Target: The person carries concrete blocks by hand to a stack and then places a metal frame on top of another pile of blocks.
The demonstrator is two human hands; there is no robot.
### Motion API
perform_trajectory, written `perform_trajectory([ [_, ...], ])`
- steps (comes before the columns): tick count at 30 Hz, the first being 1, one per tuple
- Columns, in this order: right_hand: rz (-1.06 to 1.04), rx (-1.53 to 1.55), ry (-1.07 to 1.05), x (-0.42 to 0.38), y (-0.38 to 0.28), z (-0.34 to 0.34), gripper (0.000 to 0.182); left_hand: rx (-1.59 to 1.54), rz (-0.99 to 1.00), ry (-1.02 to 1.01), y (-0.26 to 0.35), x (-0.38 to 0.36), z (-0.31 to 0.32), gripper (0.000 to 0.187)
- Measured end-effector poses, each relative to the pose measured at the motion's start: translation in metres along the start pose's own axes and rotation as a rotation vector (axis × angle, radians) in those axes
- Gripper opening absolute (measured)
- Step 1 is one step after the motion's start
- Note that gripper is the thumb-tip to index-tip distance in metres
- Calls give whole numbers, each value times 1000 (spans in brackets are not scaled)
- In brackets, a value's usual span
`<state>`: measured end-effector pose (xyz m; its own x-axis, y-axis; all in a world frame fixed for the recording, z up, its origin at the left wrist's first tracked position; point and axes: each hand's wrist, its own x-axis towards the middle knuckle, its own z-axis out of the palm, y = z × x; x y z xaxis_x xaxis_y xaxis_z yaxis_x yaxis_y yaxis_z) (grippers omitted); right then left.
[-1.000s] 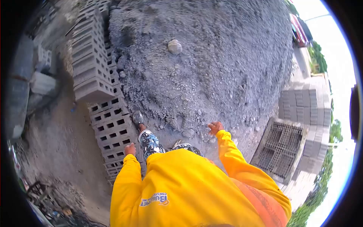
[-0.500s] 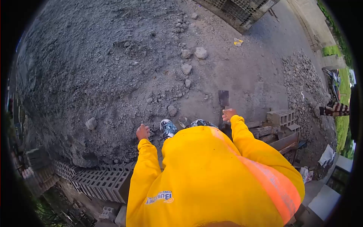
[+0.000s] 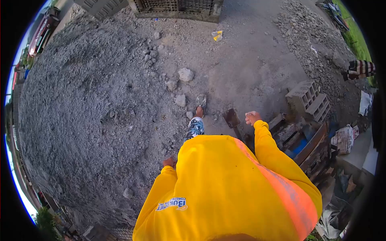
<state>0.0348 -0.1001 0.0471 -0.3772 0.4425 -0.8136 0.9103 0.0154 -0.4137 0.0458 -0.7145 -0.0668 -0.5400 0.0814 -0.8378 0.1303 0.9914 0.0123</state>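
Note:
My right hand (image 3: 252, 117) is held out in front of the yellow sleeve with its fingers curled together. A pale spot shows at its fingertips; what it is, if anything is held, is too small to tell. Just left of this hand, and apart from it, is a brown flat rectangular blade (image 3: 231, 118) on a dark shaft, like a shovel. My left hand (image 3: 169, 162) hangs low beside my body over the gravel, with most of its fingers hidden. One foot in a shoe (image 3: 200, 101) is stretched forward on the ground.
A large mound of grey gravel (image 3: 88, 92) fills the left side. Loose stones (image 3: 185, 74) lie ahead, with a yellow wrapper (image 3: 217, 35) beyond. Concrete blocks (image 3: 309, 100) and a wooden structure (image 3: 313, 146) stand at right. A person's striped garment (image 3: 360, 69) shows at the far right.
My view has turned and moved forward; the stones ahead are closer. One foot has stepped ahead. My left hand has drawn back toward my body, and my right hand is farther from the blade.

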Motion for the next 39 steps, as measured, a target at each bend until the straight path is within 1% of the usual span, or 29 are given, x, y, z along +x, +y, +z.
perform_trajectory([
  [1,61,24,63,17,3,-14,33,-182,0,6,2,9,-26,39],
  [2,157,38,79,35,10,-27,32,-464,-107,19,20,20,-50,37],
  [4,200,81,24,47,18,-52,32,-1019,-331,60,51,56,-108,33],
  [6,280,118,16,48,24,-67,33,-1545,-551,111,71,92,-182,29],
  [8,317,275,116,33,24,-72,30,-1340,-329,57,113,144,-269,27],
  [9,354,320,112,35,31,-71,30,-1236,-222,25,141,168,-306,26],
  [10,394,363,106,42,41,-67,31,-886,83,128,159,209,-336,26],
  [11,422,470,74,51,49,-63,30,-478,312,166,183,244,-371,26],
  [12,449,572,38,62,61,-57,28,-84,518,293,208,277,-408,26],
  [13,484,523,-44,81,83,-45,28,360,647,358,248,308,-452,26],
  [14,595,690,-124,101,104,-34,35,115,554,347,292,317,-489,26],
  [15,639,732,-171,111,104,-29,33,-337,412,284,341,323,-529,26],
  [16,624,695,-165,119,86,-38,32,-701,303,258,393,323,-565,27],
  [17,594,643,-152,126,69,-50,31,-905,258,257,444,319,-597,27],
  [20,489,585,-85,183,25,-111,29,-1045,378,284,566,332,-650,29],
  [22,395,644,-14,228,-11,-169,29,-940,357,183,629,332,-666,30],
  [23,338,705,36,254,-32,-201,29,-880,342,137,653,332,-674,31],
  [25,282,771,143,303,-83,-278,30,-805,378,42,690,345,-680,32],
  [27,320,671,229,342,-148,-362,34,-748,362,82,723,351,-683,32],
  [29,229,703,305,388,-209,-439,33,-594,566,21,720,429,-660,31],
  [31,149,699,355,439,-266,-508,34,-772,253,-490,732,470,-671,31],
  [33,112,691,390,482,-310,-555,34,-686,-45,-241,786,443,-705,15],
  [34,107,683,406,505,-335,-578,34,-661,-64,-194,804,452,-719,16],
  [35,100,672,426,530,-364,-602,34,-604,3,-171,810,492,-724,16],
  [36,98,622,408,552,-386,-621,34,-488,120,-137,817,535,-728,17],
  [37,66,641,390,579,-403,-636,34,-307,314,-88,828,576,-736,17],
  [38,51,657,361,605,-406,-639,33,-238,595,-64,853,576,-766,18],
  [39,99,697,329,641,-404,-641,34,-3,440,7,880,616,-777,18],
])
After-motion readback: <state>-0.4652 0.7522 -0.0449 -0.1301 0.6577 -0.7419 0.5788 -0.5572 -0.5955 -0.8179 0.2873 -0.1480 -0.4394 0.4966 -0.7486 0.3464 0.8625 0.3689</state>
